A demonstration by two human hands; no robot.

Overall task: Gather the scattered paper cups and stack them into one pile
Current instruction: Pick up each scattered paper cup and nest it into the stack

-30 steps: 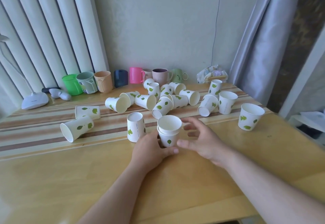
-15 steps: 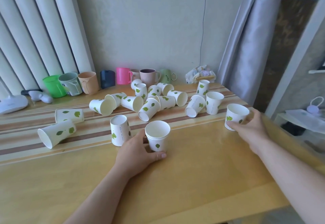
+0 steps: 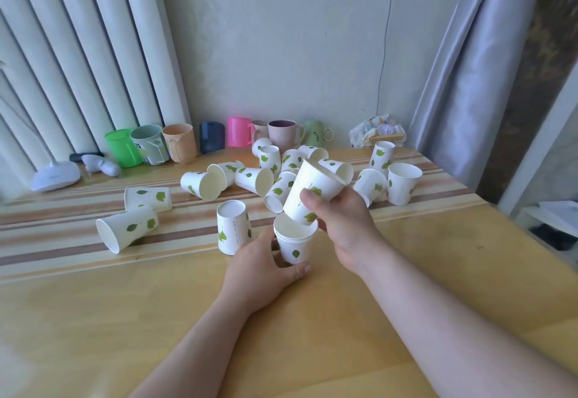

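A short stack of white paper cups with green leaves (image 3: 295, 243) stands upright on the wooden table (image 3: 125, 319), and my left hand (image 3: 262, 272) grips its base. My right hand (image 3: 342, 219) holds a single paper cup (image 3: 312, 193) tilted, its bottom just over the stack's open mouth. One cup stands upside down (image 3: 233, 230) just left of the stack. Several more leaf-printed cups lie scattered behind, such as one on its side at the left (image 3: 126, 229) and an upright one at the right (image 3: 402, 183).
Coloured plastic mugs (image 3: 179, 143) line the back wall. A white lamp base (image 3: 54, 175) sits at the far left, a crumpled snack bag (image 3: 377, 132) at the back right. A grey curtain (image 3: 469, 85) hangs at the right, past the table's edge.
My right hand picked up the upright cup at the right side of the table and brought it back over the stack. My left hand has stayed on the stack.
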